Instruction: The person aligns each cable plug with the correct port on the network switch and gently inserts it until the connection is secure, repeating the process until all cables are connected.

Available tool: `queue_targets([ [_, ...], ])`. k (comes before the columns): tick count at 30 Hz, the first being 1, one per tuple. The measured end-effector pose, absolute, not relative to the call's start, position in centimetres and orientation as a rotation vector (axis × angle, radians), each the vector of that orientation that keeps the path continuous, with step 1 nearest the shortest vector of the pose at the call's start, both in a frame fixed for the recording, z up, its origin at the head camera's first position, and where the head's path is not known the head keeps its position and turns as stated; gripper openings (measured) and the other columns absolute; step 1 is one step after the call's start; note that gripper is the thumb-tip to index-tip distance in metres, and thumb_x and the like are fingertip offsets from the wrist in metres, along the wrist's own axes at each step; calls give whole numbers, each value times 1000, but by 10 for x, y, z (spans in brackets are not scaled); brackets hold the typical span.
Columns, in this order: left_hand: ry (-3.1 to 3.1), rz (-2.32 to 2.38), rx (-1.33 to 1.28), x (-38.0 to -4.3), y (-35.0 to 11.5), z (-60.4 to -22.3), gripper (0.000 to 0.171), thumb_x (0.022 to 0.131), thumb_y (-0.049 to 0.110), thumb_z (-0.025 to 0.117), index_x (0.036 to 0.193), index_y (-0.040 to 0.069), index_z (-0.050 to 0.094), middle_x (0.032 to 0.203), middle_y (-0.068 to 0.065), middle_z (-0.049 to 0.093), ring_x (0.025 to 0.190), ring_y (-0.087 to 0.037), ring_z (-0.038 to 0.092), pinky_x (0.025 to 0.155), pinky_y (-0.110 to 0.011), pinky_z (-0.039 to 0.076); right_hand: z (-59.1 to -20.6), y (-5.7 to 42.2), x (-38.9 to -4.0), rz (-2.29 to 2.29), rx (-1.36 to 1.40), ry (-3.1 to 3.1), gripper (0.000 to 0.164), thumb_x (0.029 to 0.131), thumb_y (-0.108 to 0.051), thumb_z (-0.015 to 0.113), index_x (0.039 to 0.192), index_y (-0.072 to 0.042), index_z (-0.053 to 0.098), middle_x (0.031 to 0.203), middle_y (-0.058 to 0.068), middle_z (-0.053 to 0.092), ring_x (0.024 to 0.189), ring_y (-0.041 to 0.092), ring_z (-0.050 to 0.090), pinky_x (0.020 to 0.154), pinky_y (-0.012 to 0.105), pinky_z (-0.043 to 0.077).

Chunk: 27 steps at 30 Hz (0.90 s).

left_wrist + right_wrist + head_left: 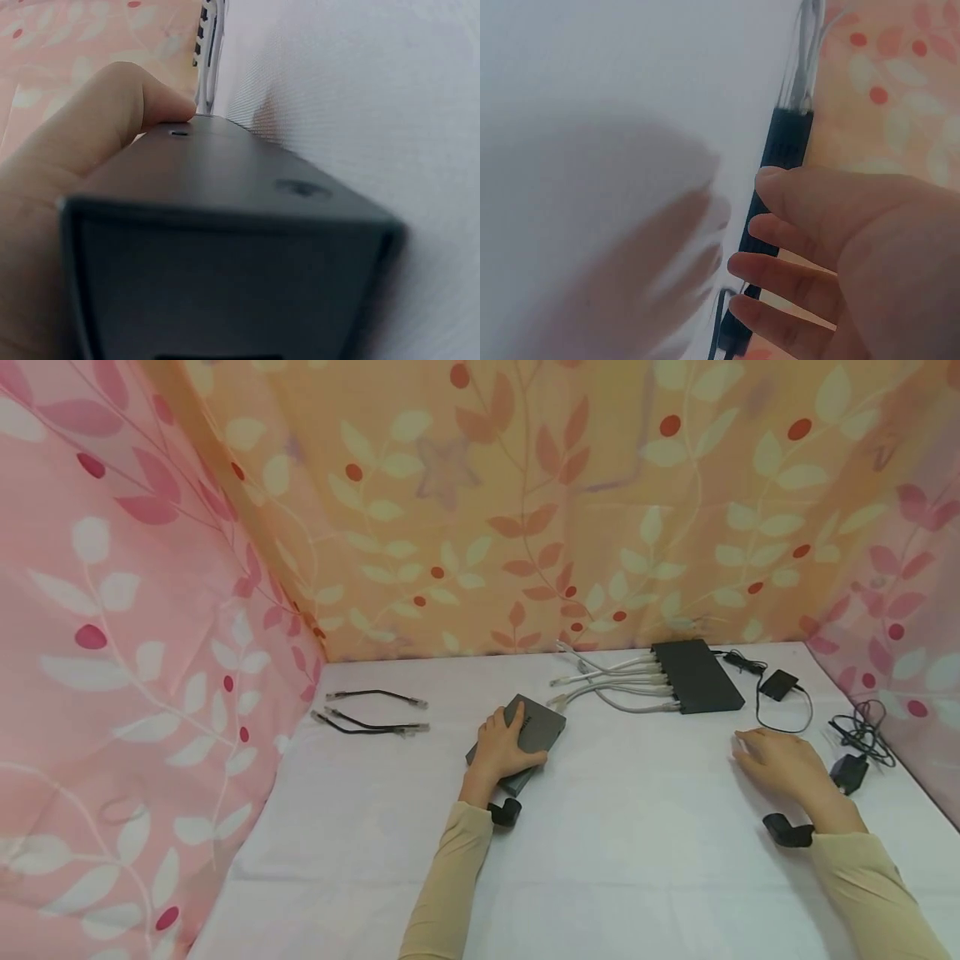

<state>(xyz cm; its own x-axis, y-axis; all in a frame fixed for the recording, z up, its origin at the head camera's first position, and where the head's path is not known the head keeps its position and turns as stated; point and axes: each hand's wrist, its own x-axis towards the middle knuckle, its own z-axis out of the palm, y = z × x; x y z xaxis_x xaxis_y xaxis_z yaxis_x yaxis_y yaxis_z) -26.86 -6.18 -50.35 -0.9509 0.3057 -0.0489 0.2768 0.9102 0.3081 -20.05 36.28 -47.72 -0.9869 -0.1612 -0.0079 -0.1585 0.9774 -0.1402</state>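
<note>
A dark grey metal box (546,728), probably a small network device, lies at an angle on the table. My left hand (501,750) grips it from above, thumb and fingers on opposite sides. Seen from the left wrist, the box (225,277) fills the lower middle, with a bent finger (135,94) along its edge. My right hand (783,768) holds nothing and is over the table, fingers loosely bent and spread. Beyond it is a black network switch (701,681) with several grey network cables (626,681) plugged into its left side.
Several short black network cables (375,727) lie on the left of the white-covered table (600,877). A black power adapter (778,685) with its cord sits right of the switch. Another adapter (849,772) with a coiled cord (866,735) is near the right edge. Patterned cloth (450,527) encloses the table.
</note>
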Motion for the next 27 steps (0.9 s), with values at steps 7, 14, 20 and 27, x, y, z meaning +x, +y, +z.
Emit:
queue_targets([
  [7, 2977, 461, 457, -267, -62, -504, 99, 73, 66, 56, 150, 19, 14, 146, -21, 23, 131, -36, 31, 103, -50, 29, -480, 388, -191, -185, -211, 3107, 41, 88, -30, 58, 108, 6, 62, 112, 33, 56, 103, 54, 50, 89, 71, 22],
  [14, 2971, 467, 448, -266, -62, -503, 99, 73, 65, 57, 150, 19, 14, 146, -21, 23, 131, -36, 30, 104, -49, 28, -475, 401, -182, -158, -213, 3128, 39, 84, -32, 63, 101, 2, 65, 102, 29, 60, 95, 50, 54, 88, 69, 23],
  [20, 2976, 447, 441, -267, -62, -504, 99, 73, 66, 56, 150, 20, 13, 147, -20, 22, 131, -35, 30, 104, -49, 28, -471, 405, -178, -93, -201, 3054, 39, 80, -32, 66, 97, 3, 66, 93, 26, 62, 91, 50, 55, 89, 71, 21],
  [27, 2986, 445, 446, -268, -61, -504, 100, 73, 66, 56, 150, 20, 13, 146, -20, 23, 131, -35, 30, 104, -49, 28, -467, 411, -172, -68, -220, 3013, 47, 77, -44, 68, 94, 0, 66, 86, 16, 65, 90, 46, 56, 89, 69, 20],
])
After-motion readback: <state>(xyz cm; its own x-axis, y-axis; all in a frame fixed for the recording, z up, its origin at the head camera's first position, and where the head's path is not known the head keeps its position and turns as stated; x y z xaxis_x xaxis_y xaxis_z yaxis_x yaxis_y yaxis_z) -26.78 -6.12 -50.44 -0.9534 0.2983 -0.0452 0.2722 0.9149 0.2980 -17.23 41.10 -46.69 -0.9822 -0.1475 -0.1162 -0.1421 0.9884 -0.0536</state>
